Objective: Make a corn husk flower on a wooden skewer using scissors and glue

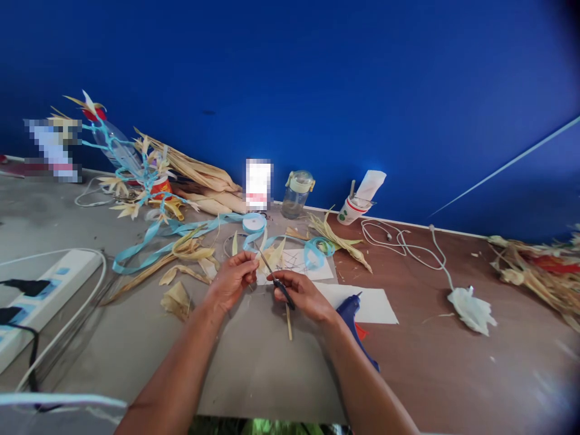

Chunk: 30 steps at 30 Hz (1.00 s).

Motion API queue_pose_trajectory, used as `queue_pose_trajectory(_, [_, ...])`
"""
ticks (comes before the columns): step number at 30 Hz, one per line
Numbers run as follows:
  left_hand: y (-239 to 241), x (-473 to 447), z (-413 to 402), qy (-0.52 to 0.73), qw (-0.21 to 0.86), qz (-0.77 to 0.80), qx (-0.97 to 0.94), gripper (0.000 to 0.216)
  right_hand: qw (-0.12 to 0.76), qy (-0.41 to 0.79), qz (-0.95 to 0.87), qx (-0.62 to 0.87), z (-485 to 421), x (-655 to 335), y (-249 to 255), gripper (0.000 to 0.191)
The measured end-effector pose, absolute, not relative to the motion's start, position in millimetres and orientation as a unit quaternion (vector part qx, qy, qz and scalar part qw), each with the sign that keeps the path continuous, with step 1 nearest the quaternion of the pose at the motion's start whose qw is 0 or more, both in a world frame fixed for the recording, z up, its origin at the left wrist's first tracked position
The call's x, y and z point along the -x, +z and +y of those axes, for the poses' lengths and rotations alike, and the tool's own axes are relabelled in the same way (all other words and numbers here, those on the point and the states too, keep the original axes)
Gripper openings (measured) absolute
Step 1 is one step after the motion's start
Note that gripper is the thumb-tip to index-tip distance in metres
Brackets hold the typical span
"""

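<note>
My left hand [233, 278] is near the middle of the table, thumb and fingertips pinched on a pale piece of corn husk [272, 257]. Facing it, my right hand [306, 296] is closed around dark-handled scissors [284, 293]. Their thin metal blades point up and left, close beside the husk; whether they touch it I cannot tell. Below the right hand lies a narrow tan strip [289, 323]. Behind the hands is a white sheet [321, 269] with thin dark pieces on it. A roll of light blue ribbon [254, 223] sits farther back.
A blue glue gun [348, 311] lies by my right forearm, on white paper [383, 305]. A power strip [67, 275] is at left, near a ribbon-wrapped branch with husk flowers [147, 175]. Along the wall stand a glass jar [296, 196] and a paper cup [351, 211]. White cable [421, 257] runs right.
</note>
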<state>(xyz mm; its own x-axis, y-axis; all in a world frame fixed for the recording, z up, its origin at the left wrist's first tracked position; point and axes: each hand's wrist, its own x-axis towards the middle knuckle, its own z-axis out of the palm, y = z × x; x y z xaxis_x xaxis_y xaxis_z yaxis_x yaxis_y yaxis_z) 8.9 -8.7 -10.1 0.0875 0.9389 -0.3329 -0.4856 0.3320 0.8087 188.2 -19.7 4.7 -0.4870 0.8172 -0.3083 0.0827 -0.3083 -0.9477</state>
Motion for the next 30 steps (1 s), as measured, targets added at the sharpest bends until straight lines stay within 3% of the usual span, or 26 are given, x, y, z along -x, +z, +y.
queue_pose_trajectory(30, [-14,-11,-8,0.480,0.696,0.454,-0.282,0.021,0.265,0.674,-0.525,0.447,-19,-189,-11,0.035])
